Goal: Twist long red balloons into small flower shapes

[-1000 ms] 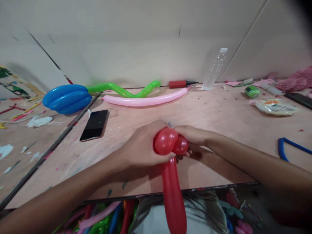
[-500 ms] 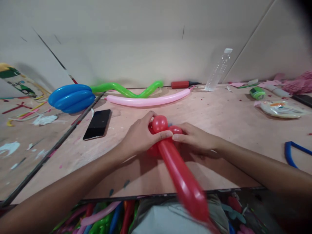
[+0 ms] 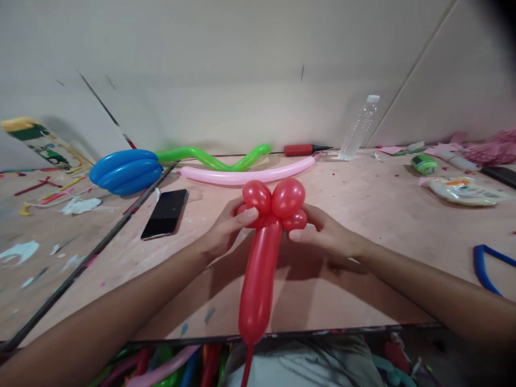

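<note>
A red modelling balloon [image 3: 261,285] is held above the front of the table, its far end twisted into several round bubbles. The long straight part points toward me and ends in a thin uninflated tail over the table's edge. My left hand [image 3: 226,228] is closed on the bubbles at the left, thumb on top. On the right, my right hand [image 3: 326,234] grips a small bubble, with its fingers behind and the thumb just below. The fingers of both hands are partly hidden by the balloon.
Beyond the hands lie a pink balloon [image 3: 245,177], a green balloon [image 3: 201,157], a blue balloon bundle [image 3: 127,172] and a red pump [image 3: 299,150]. A phone [image 3: 165,214] is at left. A clear bottle [image 3: 358,129] stands by the wall. At right lie a packet [image 3: 463,192] and blue strip [image 3: 479,269].
The red balloon has turned: its long part swung left and two large bubbles now show side by side on top. My hands have moved apart to either side of the bubbles.
</note>
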`<state>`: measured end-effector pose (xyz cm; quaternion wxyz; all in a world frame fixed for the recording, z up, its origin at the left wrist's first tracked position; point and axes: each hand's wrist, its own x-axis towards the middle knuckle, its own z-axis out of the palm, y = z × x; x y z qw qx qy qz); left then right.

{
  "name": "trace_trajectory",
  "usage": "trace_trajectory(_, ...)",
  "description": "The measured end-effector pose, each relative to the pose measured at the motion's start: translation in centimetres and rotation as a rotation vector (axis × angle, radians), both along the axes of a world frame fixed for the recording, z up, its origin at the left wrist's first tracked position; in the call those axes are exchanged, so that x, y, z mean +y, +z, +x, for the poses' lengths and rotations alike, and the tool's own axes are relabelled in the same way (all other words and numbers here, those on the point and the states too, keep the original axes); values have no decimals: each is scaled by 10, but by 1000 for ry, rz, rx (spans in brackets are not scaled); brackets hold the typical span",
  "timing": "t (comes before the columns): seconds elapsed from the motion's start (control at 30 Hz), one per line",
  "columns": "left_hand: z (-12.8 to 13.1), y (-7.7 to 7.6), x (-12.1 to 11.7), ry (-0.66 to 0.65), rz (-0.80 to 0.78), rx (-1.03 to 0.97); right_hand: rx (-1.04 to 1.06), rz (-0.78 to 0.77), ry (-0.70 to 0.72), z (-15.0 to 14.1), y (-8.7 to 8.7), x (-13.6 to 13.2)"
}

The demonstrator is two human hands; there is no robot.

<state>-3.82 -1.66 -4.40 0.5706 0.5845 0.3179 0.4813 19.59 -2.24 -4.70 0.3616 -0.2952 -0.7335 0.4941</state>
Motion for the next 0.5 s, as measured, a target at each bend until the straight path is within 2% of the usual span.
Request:
trace_trajectory(0.07,3,-2,0,62,-32,32,-133,80,-84,-2,-2,-2)
trace_trajectory(0.1,4,-3,1,119,-29,43,-184,174,-171,-3,-2,-2)
trace_trajectory(0.2,8,-4,2,278,-24,88,-309,676,-395,-5,1,0)
trace_trajectory(0.27,10,-3,1,314,-36,126,-427,982,-360,-6,5,-1)
trace_trajectory(0.3,12,-3,1,316,-37,154,-490,1071,-304,-7,6,-2)
trace_trajectory(0.4,15,-5,-3,311,2,255,-620,1147,-208,-9,6,-5)
trace_trajectory(0.5,18,-7,-7,349,25,307,-634,1143,-234,-8,2,-4)
